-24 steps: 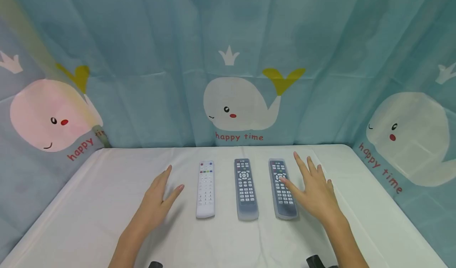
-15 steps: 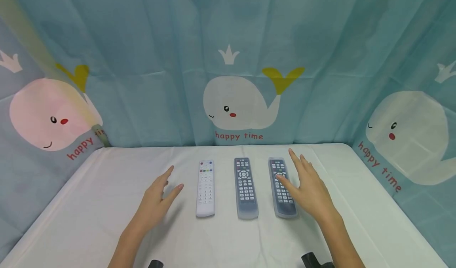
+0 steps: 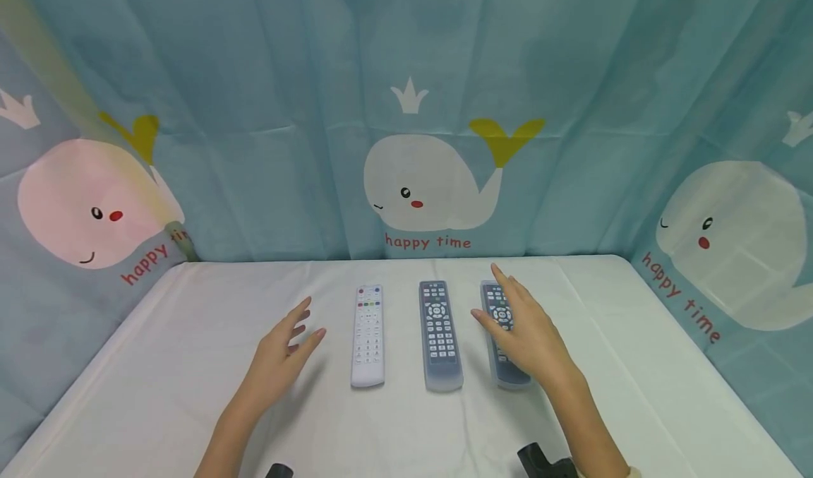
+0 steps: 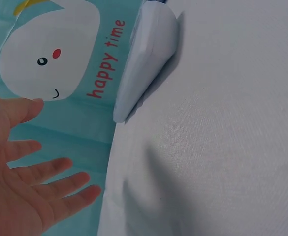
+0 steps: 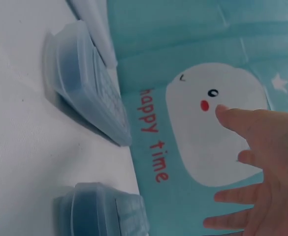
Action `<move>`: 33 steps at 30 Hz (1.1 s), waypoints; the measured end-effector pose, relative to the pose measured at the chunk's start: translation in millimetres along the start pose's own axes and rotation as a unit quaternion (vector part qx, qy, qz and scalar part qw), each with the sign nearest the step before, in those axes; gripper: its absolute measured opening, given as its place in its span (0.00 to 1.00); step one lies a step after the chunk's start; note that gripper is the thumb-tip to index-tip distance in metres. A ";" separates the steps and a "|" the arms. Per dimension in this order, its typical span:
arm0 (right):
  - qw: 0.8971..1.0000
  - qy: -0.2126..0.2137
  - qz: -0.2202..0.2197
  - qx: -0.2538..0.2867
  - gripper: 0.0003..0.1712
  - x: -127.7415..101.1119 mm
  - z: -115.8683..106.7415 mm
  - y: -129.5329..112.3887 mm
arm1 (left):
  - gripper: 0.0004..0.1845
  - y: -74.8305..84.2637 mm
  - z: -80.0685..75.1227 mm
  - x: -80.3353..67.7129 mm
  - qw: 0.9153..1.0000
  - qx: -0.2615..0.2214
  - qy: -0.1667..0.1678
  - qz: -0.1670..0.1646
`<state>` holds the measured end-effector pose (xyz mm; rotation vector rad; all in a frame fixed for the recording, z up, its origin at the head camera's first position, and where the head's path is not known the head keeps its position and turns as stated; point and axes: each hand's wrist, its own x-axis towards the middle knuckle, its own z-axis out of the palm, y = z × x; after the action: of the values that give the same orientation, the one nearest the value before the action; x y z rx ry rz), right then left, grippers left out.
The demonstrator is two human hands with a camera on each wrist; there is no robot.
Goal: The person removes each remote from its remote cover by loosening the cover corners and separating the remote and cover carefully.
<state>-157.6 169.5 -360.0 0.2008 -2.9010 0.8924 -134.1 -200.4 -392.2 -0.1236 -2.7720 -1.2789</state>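
Centre of head frame: three remotes lie in row on white table [image 3: 159,365]. Right hand [image 3: 522,330], fingers spread wide, hovers over right-most dark remote [image 3: 503,315], covering its middle; contact cannot be told, nothing gripped. Middle dark remote [image 3: 440,335] just left of thumb, apart. Left hand [image 3: 279,354] lower left of centre, fingers loose and splayed, holding nothing, near white remote [image 3: 368,334] but not touching. Whale curtain [image 3: 432,181] fills upper frame.

White-clothed table [image 3: 159,365], whale-print teal curtain [image 3: 254,111] behind.
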 end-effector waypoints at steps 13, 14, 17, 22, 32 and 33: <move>0.999 -0.007 -0.027 0.039 0.48 6.4 8.8 -10.7 | 0.36 -1.3 5.3 1.2 1.000 -0.021 -0.005 -0.009; 0.999 -0.009 -0.026 0.041 0.48 6.7 9.5 -11.9 | 0.36 -1.1 5.8 1.4 1.000 -0.022 -0.006 -0.012; 0.998 -0.015 -0.027 0.052 0.49 7.9 11.8 -14.9 | 0.35 -0.9 7.2 1.7 0.999 -0.029 -0.006 -0.016; 0.997 -0.024 -0.037 0.068 0.49 11.3 15.6 -20.2 | 0.35 -1.9 10.0 2.0 0.999 -0.045 -0.005 -0.020; 0.994 -0.021 -0.063 0.085 0.48 21.1 23.2 -32.9 | 0.35 -2.9 15.1 3.5 0.993 -0.106 -0.023 -0.049; 0.994 -0.022 -0.061 0.087 0.48 22.0 24.6 -34.4 | 0.35 -3.0 15.5 3.7 0.992 -0.114 -0.026 -0.052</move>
<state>-175.4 125.3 -358.4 0.4112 -2.8135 1.1325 -138.7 -190.4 -404.0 -0.0281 -2.6964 -1.6401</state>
